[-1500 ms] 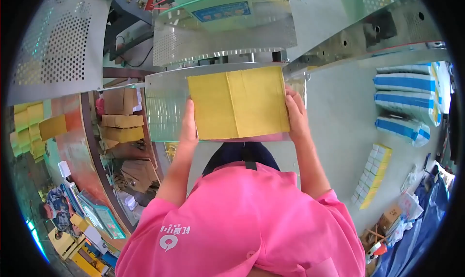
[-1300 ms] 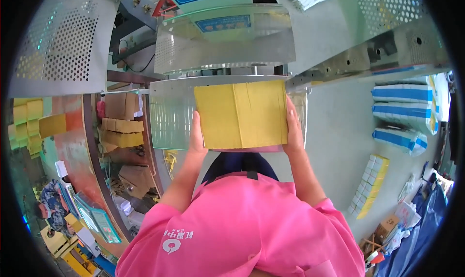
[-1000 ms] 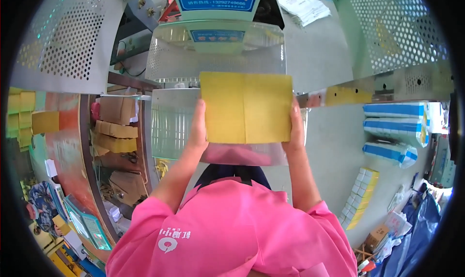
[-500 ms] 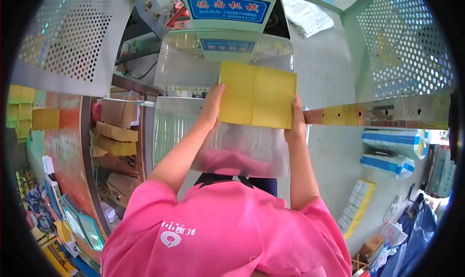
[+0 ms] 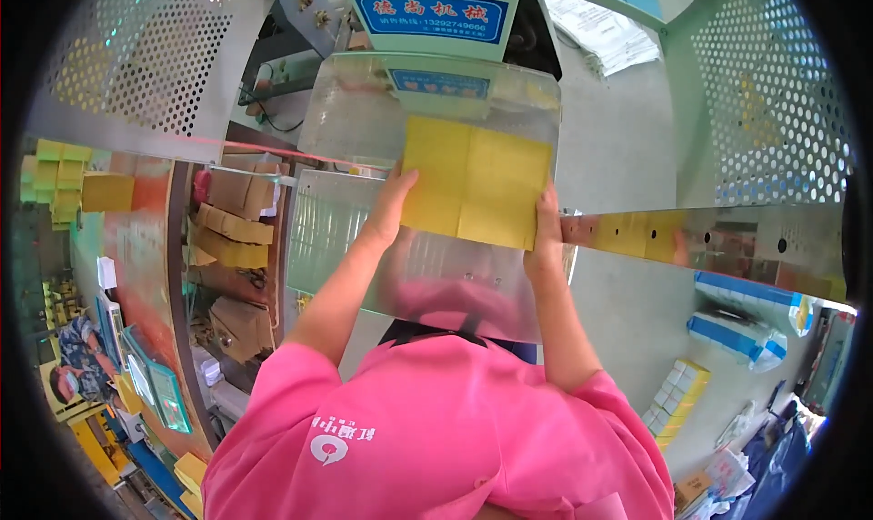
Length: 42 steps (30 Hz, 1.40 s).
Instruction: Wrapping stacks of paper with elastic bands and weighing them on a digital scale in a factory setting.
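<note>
My left hand [image 5: 393,206] and my right hand [image 5: 546,231] hold a flat-topped yellow rectangular pack [image 5: 477,181] between them by its left and right sides. A seam runs down the middle of its upper face, and fainter creases cross it. Under the pack lies a shiny metal work plate [image 5: 441,270] that mirrors my pink shirt. I cannot tell whether the pack touches the plate. The undersides of my fingers are hidden.
Behind the plate stands a pale green machine body [image 5: 435,47] with a blue label. Perforated panels [image 5: 768,111] flank it, and a metal rail [image 5: 682,238] extends right. Brown cardboard [image 5: 241,238] fills a left shelf; a person [image 5: 80,361] is far left. Blue-and-white wrapped packs [image 5: 737,338] lie right.
The view has turned slightly, tilting the surroundings. Both hands still hold the yellow pack, which sits a little farther left relative to the machine.
</note>
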Available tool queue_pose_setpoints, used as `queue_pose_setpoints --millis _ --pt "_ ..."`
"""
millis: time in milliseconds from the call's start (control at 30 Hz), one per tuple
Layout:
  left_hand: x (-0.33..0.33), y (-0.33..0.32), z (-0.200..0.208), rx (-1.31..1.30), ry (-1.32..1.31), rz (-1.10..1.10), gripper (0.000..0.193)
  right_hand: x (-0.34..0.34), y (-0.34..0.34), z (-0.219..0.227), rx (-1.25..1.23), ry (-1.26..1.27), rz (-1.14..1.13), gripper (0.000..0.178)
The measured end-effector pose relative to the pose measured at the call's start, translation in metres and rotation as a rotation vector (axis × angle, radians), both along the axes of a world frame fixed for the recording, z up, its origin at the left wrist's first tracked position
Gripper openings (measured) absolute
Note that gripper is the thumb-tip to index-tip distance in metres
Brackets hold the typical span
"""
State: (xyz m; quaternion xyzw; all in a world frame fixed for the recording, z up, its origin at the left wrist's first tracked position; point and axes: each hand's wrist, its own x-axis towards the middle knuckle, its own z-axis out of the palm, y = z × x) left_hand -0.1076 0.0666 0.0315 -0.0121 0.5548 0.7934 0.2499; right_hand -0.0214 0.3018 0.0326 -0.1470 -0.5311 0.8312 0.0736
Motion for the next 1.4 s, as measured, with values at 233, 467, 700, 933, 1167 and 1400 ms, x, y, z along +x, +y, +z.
queue_pose_setpoints --millis 233,467,700,933,1167,1400 --pt "0.005 0.001 0.000 -0.040 0.053 -0.019 0.064 0.004 0.004 -0.010 -0.049 0.022 -0.022 0.058" --pt "0.004 0.000 -0.002 -0.118 0.078 -0.047 0.064 0.010 -0.006 0.006 -0.184 -0.163 -0.125 0.058" --pt "0.009 0.019 0.006 -0.235 0.141 -0.041 0.060 0.010 0.009 -0.044 -0.011 -0.163 -0.196 0.064" --pt "0.004 0.022 0.005 -0.189 0.094 -0.028 0.052 0.007 0.003 -0.032 -0.140 -0.089 -0.154 0.057" --pt "0.002 0.015 0.005 -0.190 0.115 -0.072 0.051 0.011 0.000 -0.008 0.094 -0.186 -0.260 0.096" --pt "0.047 -0.012 0.001 -0.231 0.113 0.058 0.054 0.026 0.004 -0.035 0.175 0.041 0.108 0.061"
